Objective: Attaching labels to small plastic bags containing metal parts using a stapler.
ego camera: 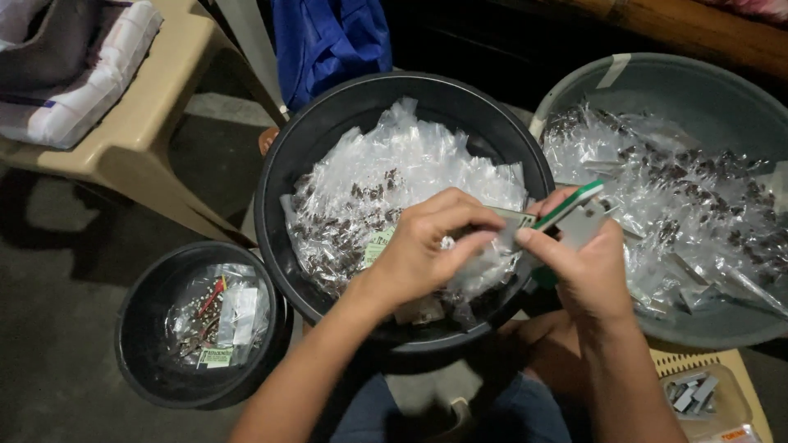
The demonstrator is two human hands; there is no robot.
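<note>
Left hand [427, 246] pinches a clear packet [492, 246]; right hand [587, 271] grips a green-and-grey stapler [574, 215] over the black basin [279, 189].

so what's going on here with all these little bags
A person sits over a large black basin heaped with small clear plastic packets of dark bits. The left hand pinches a packet with a paper label against a green and white stapler held in the right hand. A grey basin on the right holds more packets, and a small black tub at lower left holds a few packets and labels.
</note>
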